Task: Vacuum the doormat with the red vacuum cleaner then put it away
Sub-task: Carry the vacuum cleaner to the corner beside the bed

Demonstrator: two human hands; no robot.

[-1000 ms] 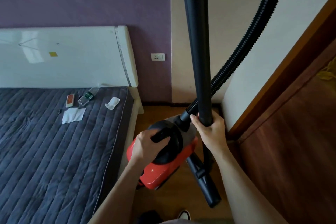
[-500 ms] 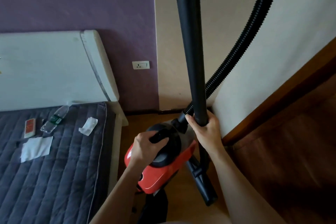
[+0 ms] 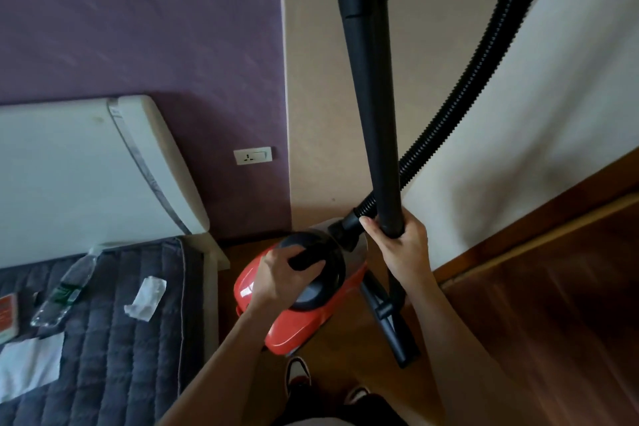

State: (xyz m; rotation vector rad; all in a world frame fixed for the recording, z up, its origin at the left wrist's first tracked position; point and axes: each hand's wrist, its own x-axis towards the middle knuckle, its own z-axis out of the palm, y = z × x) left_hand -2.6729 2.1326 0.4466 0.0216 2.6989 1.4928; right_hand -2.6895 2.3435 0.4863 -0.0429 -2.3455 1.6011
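The red vacuum cleaner (image 3: 294, 325) hangs just above the wooden floor in the gap between the bed and the wall corner. My left hand (image 3: 276, 278) grips its black top handle (image 3: 307, 261). My right hand (image 3: 403, 242) is closed around the black wand (image 3: 373, 107), which stands nearly upright. A ribbed black hose (image 3: 484, 52) curves from the vacuum's front up the cream wall. The floor nozzle (image 3: 390, 325) points down at the floor beside the body. No doormat is in view.
A bed with a grey quilt (image 3: 103, 356) and white headboard (image 3: 86, 169) lies left, with a plastic bottle (image 3: 65, 287) and paper scraps on it. A wall socket (image 3: 252, 156) sits on the purple wall. A wooden door (image 3: 553, 304) is right. My shoes (image 3: 297, 373) show below.
The view has shifted right and closer to the corner, so the bed slides left. The vacuum body sits nearer the corner wall. Both hands keep their grips.
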